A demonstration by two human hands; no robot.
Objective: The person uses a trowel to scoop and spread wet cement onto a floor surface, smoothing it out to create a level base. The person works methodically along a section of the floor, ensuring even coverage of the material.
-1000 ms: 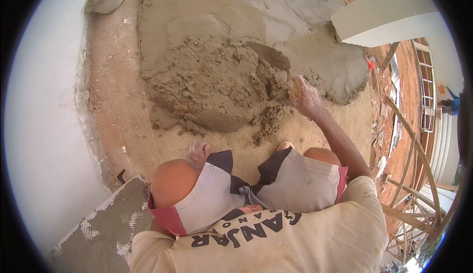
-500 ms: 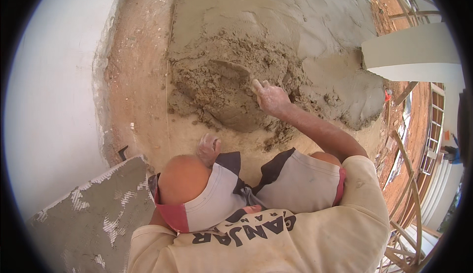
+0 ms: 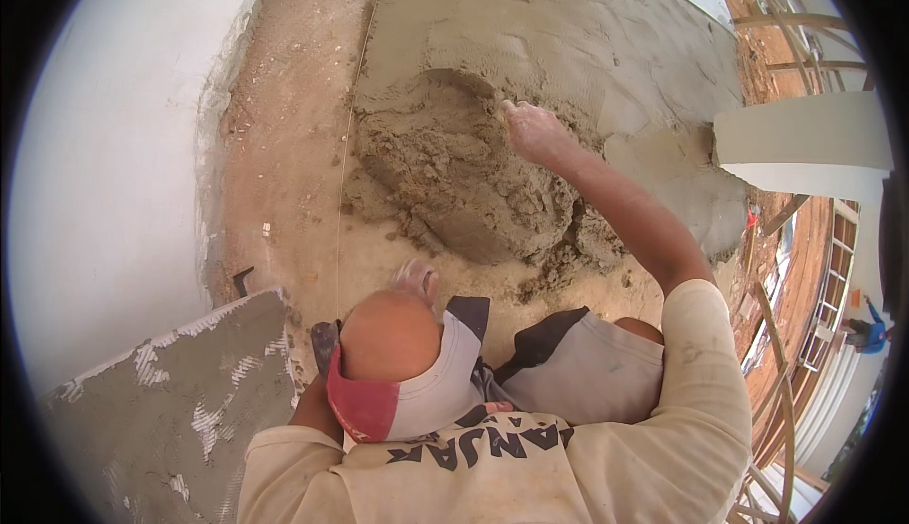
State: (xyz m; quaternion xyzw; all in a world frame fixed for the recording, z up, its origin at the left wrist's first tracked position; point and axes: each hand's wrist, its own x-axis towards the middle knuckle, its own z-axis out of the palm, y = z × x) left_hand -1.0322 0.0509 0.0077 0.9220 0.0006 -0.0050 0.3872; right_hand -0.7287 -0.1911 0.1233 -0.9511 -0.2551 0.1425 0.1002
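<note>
In the head view my right hand [image 3: 535, 131] is closed on the handle of a trowel [image 3: 454, 79], whose curved blade is partly sunk in and smeared with wet mortar. Around and below it lies a lumpy mortar heap [image 3: 473, 212], joining a smoother wet layer [image 3: 511, 3] beyond. A thin string line [image 3: 357, 70] runs along the left edge of the mortar. My left forearm [image 3: 317, 406] shows beside my left knee at the lower edge; the hand is hidden. My bare foot [image 3: 417, 278] rests just short of the heap.
A white wall [image 3: 104, 174] runs along the left. A mortar-smeared board [image 3: 180, 401] lies at lower left by a dark angled piece [image 3: 241, 278]. A pale column [image 3: 795, 136] stands at right. Timber poles [image 3: 776, 373] and another person in blue [image 3: 866, 335] are beyond.
My right hand with the trowel has moved forward and leftward across the heap, reaching its far side. The head view has shifted, so the surroundings appear further right.
</note>
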